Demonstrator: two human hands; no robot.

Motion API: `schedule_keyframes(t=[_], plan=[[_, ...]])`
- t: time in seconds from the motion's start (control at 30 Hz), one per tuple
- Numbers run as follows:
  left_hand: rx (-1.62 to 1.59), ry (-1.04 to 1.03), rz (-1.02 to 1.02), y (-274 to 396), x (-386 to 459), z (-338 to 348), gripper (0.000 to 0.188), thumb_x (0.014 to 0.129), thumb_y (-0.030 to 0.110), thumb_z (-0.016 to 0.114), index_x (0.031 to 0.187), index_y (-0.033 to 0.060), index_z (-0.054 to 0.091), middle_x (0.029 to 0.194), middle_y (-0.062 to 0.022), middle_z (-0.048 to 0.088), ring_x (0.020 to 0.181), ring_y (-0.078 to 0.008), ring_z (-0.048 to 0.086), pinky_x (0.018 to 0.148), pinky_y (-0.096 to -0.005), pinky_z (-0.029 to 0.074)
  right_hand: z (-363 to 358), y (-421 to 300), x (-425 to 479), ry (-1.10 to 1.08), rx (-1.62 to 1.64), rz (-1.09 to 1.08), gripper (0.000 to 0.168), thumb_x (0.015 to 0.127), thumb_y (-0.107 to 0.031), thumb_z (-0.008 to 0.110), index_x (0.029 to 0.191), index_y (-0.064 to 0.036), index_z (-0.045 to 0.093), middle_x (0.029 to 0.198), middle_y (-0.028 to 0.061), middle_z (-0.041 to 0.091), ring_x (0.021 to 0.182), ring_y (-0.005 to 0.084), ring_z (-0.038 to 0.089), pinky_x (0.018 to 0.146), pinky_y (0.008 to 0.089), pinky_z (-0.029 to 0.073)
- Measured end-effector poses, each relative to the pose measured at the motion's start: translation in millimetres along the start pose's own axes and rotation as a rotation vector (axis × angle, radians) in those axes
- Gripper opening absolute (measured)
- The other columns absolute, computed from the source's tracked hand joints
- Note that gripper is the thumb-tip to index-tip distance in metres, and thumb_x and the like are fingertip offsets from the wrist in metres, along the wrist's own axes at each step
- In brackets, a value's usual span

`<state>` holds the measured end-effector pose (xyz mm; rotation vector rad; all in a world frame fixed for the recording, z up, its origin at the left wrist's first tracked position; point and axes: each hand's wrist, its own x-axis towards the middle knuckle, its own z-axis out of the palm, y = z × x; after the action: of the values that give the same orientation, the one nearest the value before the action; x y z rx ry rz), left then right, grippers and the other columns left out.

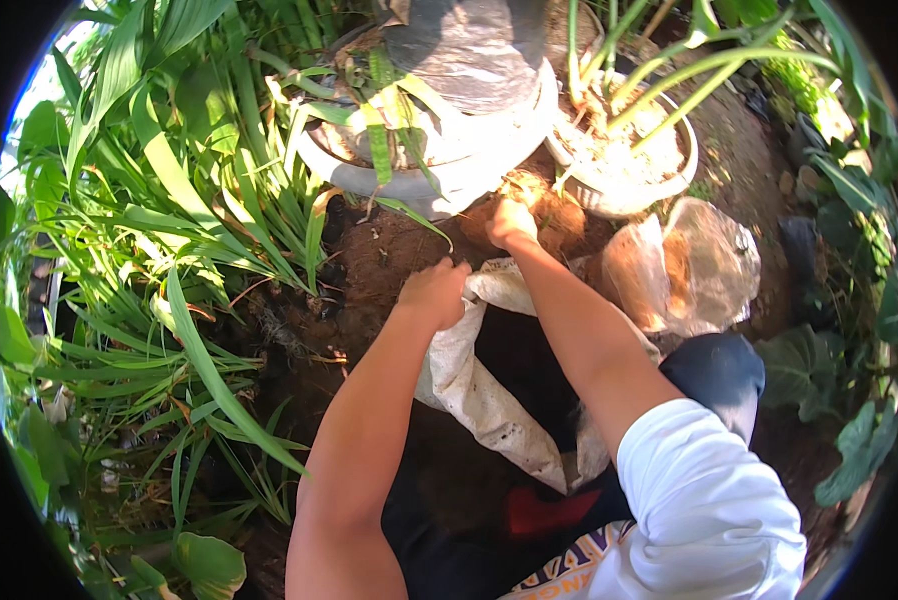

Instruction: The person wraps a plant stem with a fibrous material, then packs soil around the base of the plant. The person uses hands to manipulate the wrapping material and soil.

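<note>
A white woven sack (464, 375) stands before me with its mouth spread wide and its inside dark. My left hand (435, 292) is closed over the far left part of its rolled rim. Beyond the sack, my right hand (513, 223) is curled on a clump of brown fibre (558, 221) that looks like coconut husk. Its fingertips are partly lost in glare and fibre. To the right of the sack, a clear plastic bag (708, 262) lies on the ground with orange-brown material showing in it.
A large pale pot (426, 184) with a grey wrapped bundle (471, 60) stands beyond my hands. Beside it is a round pot (621, 187) with thick green stems. Long-leaved plants (194, 247) crowd the left; broad leaves (809, 367) edge the right. Brown soil (378, 262) lies between.
</note>
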<state>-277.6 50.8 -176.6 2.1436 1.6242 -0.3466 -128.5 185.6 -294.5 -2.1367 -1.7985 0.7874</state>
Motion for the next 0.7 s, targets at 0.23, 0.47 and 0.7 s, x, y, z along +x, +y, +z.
schedule_keyframes(t=[0.23,0.47,0.7], plan=[[0.140,0.092,0.121,21,12,-8,0.058,0.087,0.011,0.062,0.142,0.0145,0.044,0.131,-0.0180,0.052,0.123,-0.0357,0.055,0.100,-0.0496,0.047,-91,-24,-35,-0.442,-0.587,-0.530,0.042,0.081,-0.012,0.066,0.121,0.000,0.064,0.121,0.0199,0.067,0.115,0.0330,0.064,0.094,0.0400,0.053],[0.223,-0.038,0.118,27,-5,-18,0.052,0.087,0.011,0.061,0.138,0.0138,0.049,0.131,-0.0179,0.052,0.122,-0.0367,0.056,0.099,-0.0484,0.048,-187,-11,-130,-0.508,-1.061,-0.918,0.013,0.088,-0.011,0.063,0.092,0.002,0.066,0.094,0.0180,0.070,0.095,0.0314,0.070,0.078,0.0421,0.059],[0.192,0.187,0.301,36,-23,16,0.049,0.084,0.015,0.063,0.132,0.0121,0.055,0.130,-0.0156,0.052,0.121,-0.0337,0.057,0.097,-0.0470,0.049,-171,54,-191,-0.563,-0.811,-1.035,0.025,0.082,-0.017,0.065,0.105,-0.005,0.066,0.103,0.0147,0.069,0.104,0.0332,0.067,0.084,0.0464,0.055]])
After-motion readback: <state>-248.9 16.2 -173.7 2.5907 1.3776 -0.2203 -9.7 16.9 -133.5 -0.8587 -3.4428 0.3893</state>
